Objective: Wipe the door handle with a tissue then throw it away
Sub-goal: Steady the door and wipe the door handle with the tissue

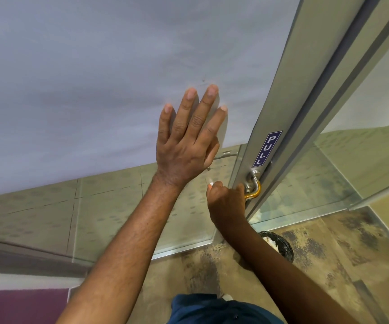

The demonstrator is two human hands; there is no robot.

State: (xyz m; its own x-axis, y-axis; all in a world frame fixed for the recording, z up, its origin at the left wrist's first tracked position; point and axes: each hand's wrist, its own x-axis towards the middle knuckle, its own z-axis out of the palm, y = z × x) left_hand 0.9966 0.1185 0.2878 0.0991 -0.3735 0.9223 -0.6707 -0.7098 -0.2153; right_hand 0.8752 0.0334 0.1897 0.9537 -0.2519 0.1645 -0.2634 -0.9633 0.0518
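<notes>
My left hand [187,134] lies flat with fingers spread against the frosted glass door [95,90]. My right hand [226,202] is closed into a fist at the curved door handle [255,187], which is silver with a golden bend, on the metal door frame. A small white bit of tissue [211,184] peeks out at the top of the fist; most of it is hidden inside the hand. A black mesh waste bin [280,245] with white paper in it stands on the floor just below the handle, partly covered by my right forearm.
A blue PULL sign [267,148] sits on the metal frame [282,108] above the handle. Clear glass panels [352,160] stand to the right of the frame. The floor [329,265] is mottled brown. My blue clothing [212,309] shows at the bottom.
</notes>
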